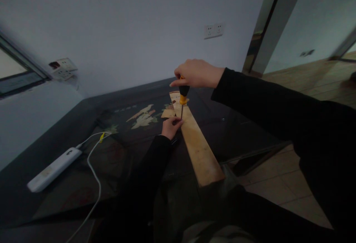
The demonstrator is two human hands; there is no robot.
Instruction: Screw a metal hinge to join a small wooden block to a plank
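A screwdriver point(183, 98) with a black and yellow handle stands nearly upright over a long wooden board point(198, 146). My right hand point(196, 73) is closed round the top of its handle. Down at the tip, my left hand point(170, 126) has its thumb and fingers pinched by the shaft at the board's left edge. Whatever sits between those fingertips is too small to make out. The board lies on the dark table point(125, 150), its near end reaching the front edge. A short wooden piece point(168, 113) lies left of the board, just beyond my left hand.
On the table's left lies a white power strip point(55, 169), its white cable point(97, 180) running over the front edge. A yellow tag point(102, 137) is on the cable. The wall behind has sockets point(213, 31). Tiled floor shows at the right.
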